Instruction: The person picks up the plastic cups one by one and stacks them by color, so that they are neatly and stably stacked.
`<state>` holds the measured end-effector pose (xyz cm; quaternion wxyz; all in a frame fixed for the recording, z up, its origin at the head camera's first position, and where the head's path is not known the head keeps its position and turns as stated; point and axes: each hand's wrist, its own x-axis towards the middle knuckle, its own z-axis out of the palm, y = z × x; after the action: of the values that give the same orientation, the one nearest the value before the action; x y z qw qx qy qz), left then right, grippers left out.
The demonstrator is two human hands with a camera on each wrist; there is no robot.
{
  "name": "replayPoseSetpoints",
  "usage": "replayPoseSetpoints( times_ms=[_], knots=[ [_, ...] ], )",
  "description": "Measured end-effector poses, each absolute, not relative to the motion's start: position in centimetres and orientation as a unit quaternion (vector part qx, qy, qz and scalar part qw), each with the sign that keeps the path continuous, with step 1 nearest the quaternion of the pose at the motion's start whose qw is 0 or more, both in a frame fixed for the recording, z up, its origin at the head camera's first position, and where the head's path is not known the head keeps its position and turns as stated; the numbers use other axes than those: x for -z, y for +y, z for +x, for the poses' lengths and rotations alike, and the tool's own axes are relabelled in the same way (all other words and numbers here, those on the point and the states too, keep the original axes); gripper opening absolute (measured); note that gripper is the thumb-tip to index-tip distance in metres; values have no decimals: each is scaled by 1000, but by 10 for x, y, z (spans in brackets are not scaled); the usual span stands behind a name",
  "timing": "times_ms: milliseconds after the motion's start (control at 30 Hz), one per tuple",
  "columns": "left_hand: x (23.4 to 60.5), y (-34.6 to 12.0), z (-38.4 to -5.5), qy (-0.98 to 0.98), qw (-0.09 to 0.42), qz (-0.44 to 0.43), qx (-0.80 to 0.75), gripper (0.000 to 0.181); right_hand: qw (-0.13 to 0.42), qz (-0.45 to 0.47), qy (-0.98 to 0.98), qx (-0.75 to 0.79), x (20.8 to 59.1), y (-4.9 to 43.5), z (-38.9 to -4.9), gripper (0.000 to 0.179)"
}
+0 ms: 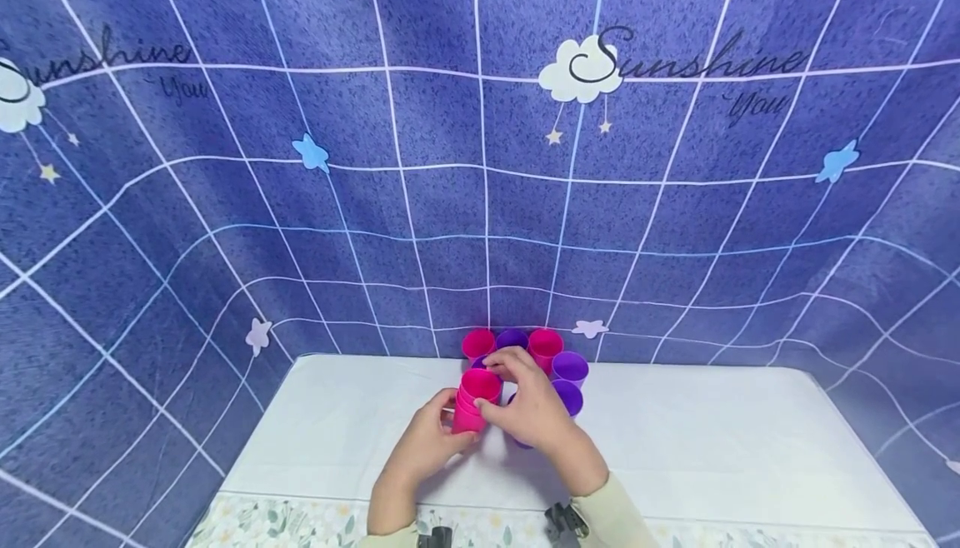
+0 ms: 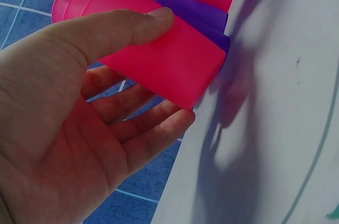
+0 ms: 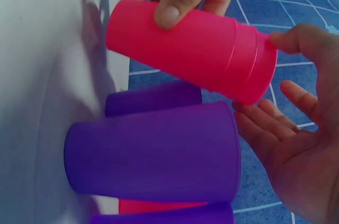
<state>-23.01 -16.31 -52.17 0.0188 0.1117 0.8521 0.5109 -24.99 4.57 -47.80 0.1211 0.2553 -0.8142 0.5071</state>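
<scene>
A nested stack of pink cups (image 1: 469,420) is tilted just above the white table, its stepped rims showing at the upper end. My left hand (image 1: 429,441) holds the lower part, thumb on one side and fingers on the other. At the top, my right hand (image 1: 536,408) pinches the rim between thumb and fingertips. In the right wrist view a large purple cup (image 3: 153,152) stands beside the pink stack (image 3: 169,41). Behind the hands are more cups, among them a pink cup (image 1: 545,346) and a lighter purple cup (image 1: 570,367); the right hand partly hides others.
The cups stand in a close group on the white tabletop (image 1: 690,440), near the blue gridded curtain (image 1: 420,240) at the back. A flower-patterned cloth (image 1: 277,521) runs along the front edge.
</scene>
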Motion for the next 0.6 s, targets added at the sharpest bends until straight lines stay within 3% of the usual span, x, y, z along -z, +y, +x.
replayPoseSetpoints(
  times_ms=[200,467,600],
  knots=[
    [520,-163,-231,854,20,106,-509,64,131,255,-808,-514,473,56,-255,53],
    [523,-165,-232,855,18,97,-509,64,207,149,-852,-457,471,83,-269,44],
    [525,-166,-233,856,19,99,-508,64,209,103,-882,-410,477,99,-279,47]
  ],
)
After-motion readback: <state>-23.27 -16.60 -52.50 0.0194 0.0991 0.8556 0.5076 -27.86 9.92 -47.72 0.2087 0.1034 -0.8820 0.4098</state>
